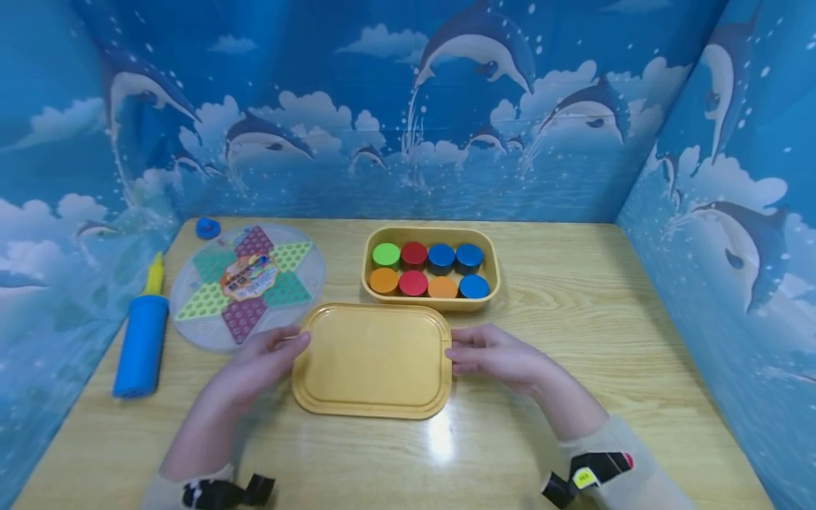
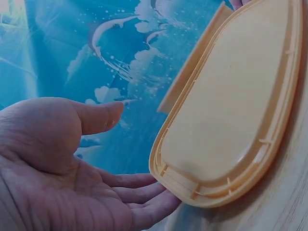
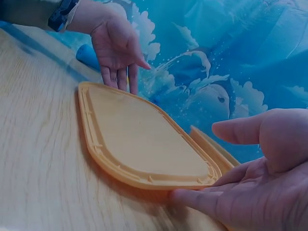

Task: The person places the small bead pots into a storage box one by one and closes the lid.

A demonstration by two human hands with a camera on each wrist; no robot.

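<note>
A rectangular yellow plastic lid [image 1: 372, 361] with rounded corners lies between the hands in the head view, low over the wooden table. At its left end is my left hand [image 1: 270, 358]; the left wrist view shows the fingertips under the rim and the thumb [image 2: 102, 118] raised clear of it. My right hand [image 1: 494, 354] is at the opposite end, its fingertips touching the edge from below and its thumb [image 3: 236, 131] apart from the lid. Just beyond stands a matching yellow box [image 1: 430, 304] with several round lidded pots in green, red, blue and orange.
A round star-patterned game board [image 1: 287, 290] lies at the left behind my left hand. Left of it are a blue hand pump [image 1: 142, 347] with a yellow nozzle and a small blue object [image 1: 207, 228]. Dolphin-printed curtains [image 1: 319, 177] enclose the table's back and sides.
</note>
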